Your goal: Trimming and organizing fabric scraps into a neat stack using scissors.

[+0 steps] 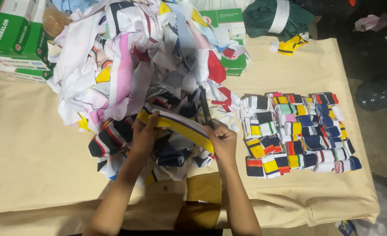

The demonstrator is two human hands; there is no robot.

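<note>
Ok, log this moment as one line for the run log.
left hand: holds striped fabric strip | right hand: scissors on strip | fabric pile behind | folded stack right

A cloth-covered table (pixel 36 166) bears a fabric heap (pixel 132 57), folded striped bands (pixel 298 131) and green boxes (pixel 9 39).

One fabric heap (pixel 136 61), one scissors (pixel 205 107), two hands (pixel 143 137).

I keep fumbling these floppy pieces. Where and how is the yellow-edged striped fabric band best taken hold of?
Grip the yellow-edged band near its two ends, probably from above: it lies flat and slanting across the fabric pile. The left hand pinches its upper-left end, while the right hand, holding scissors, is at the lower-right end.
</note>
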